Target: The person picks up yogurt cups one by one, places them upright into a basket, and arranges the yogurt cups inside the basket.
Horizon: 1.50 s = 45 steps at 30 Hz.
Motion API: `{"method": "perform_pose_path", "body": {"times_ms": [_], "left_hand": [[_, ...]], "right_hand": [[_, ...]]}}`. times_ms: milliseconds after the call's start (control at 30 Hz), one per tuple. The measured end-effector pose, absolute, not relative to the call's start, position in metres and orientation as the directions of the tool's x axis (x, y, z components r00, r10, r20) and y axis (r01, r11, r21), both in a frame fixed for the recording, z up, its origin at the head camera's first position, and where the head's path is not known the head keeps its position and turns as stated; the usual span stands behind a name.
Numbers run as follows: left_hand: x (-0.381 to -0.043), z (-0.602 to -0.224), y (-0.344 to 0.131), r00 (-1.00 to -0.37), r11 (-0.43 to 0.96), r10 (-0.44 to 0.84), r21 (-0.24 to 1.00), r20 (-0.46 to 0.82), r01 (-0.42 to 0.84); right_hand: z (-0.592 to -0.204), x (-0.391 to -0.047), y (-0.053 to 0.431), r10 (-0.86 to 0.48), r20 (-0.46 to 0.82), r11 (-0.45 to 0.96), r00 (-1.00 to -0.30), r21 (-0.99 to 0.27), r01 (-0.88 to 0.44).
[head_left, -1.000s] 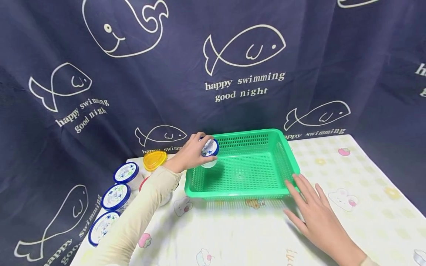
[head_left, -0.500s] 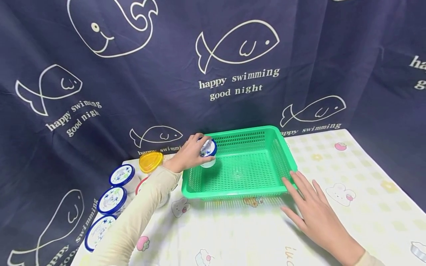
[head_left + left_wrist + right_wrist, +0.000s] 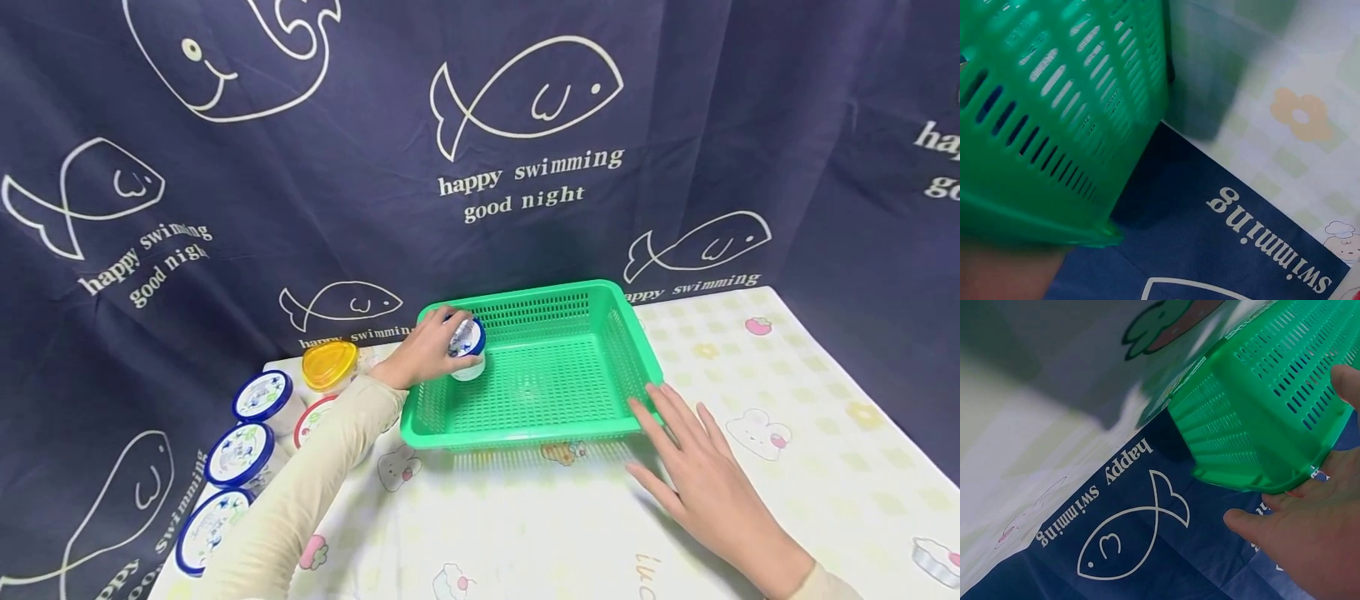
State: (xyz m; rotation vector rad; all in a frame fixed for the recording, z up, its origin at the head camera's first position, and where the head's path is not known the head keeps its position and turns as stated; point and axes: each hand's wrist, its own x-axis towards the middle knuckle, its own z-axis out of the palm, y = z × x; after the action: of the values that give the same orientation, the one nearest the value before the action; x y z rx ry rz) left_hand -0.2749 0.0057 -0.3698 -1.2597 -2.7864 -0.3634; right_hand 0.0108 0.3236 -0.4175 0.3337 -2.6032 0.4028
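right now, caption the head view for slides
Left hand grips a blue-lidded tub in a green basket; right hand at its rim.

Dk blue curtain (image 3: 337, 192) behind basket (image 3: 536, 392): white "happy swimming" w/ "good night" under it, above basket. Same words again up L of basket, 2nd line reading "good nigh"; also low L & low R of basket, partly hidden. Far R of basket, frame cuts it to "ha" / "go". Tablecloth (image 3: 540, 525) in front of basket: orange letters approx. "iuc". Jar (image 3: 471, 340) at basket's L end, blue lids (image 3: 238, 456) L of it: print too small.
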Motion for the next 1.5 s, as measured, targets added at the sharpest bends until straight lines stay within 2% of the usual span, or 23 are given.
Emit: {"method": "perform_pose_path", "body": {"times_ms": [367, 600, 767, 1000, 1300, 1500], "left_hand": [[-0.275, -0.371, 0.008, -0.628, 0.614, 0.772, 0.140, 0.102, 0.777], [-0.271, -0.366, 0.002, -0.634, 0.606, 0.767, 0.210, 0.103, 0.767], [-0.262, -0.355, -0.005, -0.625, 0.598, 0.769, 0.197, 0.133, 0.777], [-0.232, -0.333, -0.024, -0.623, 0.591, 0.755, 0.199, 0.206, 0.782], [-0.189, -0.317, -0.079, -0.630, 0.612, 0.709, 0.168, 0.317, 0.773], [-0.171, -0.314, -0.102, -0.632, 0.634, 0.697, 0.120, 0.339, 0.764]], "right_hand": [[-0.417, 0.011, 0.321, -0.152, 0.498, 0.922, -0.854, -0.239, -0.304], [-0.419, 0.010, 0.318, -0.150, 0.503, 0.921, -0.851, -0.241, -0.305], [-0.419, 0.009, 0.317, -0.162, 0.522, 0.923, -0.837, -0.221, -0.316], [-0.418, 0.006, 0.316, -0.169, 0.526, 0.924, -0.834, -0.209, -0.319], [-0.420, 0.001, 0.311, -0.164, 0.514, 0.912, -0.842, -0.246, -0.328], [-0.419, 0.002, 0.315, -0.144, 0.499, 0.907, -0.854, -0.278, -0.316]]}}
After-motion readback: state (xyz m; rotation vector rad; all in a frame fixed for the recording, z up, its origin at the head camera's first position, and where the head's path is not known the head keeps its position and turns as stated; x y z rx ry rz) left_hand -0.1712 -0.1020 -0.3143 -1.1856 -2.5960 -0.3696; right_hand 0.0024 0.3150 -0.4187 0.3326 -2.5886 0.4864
